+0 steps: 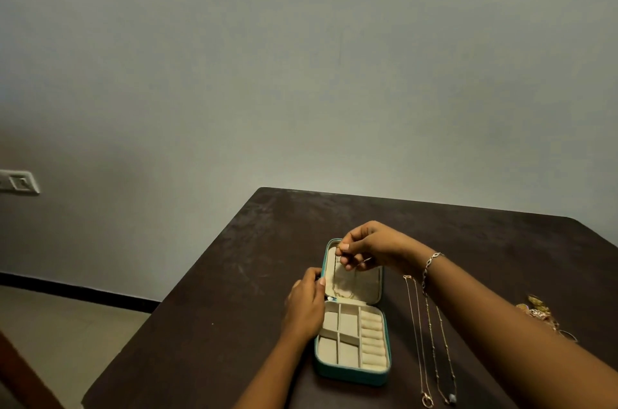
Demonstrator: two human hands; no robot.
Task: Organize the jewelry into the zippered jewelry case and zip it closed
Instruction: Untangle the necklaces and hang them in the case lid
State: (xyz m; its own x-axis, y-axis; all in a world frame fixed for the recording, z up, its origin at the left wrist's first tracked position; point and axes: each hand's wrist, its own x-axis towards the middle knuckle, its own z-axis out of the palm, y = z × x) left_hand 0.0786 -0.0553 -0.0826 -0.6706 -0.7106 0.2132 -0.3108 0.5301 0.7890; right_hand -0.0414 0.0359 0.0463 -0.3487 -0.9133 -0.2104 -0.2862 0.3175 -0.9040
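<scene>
Teal-edged jewelry case point(351, 372) lies open at the desk's point(234, 291) centre, cream compartments empty. Left hand point(306, 306) steadies the lid's 9 o'clock edge; right hand point(364, 249) pinches a thin gold chain point(335, 278) at 12 o'clock. That chain could tangle or slip its hook. Two necklaces point(431, 341) wait at 3 o'clock.

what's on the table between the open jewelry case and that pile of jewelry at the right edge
In the head view, two necklaces lie stretched out on the table between the jewelry case and the pile; the right forearm crosses above them.
</scene>
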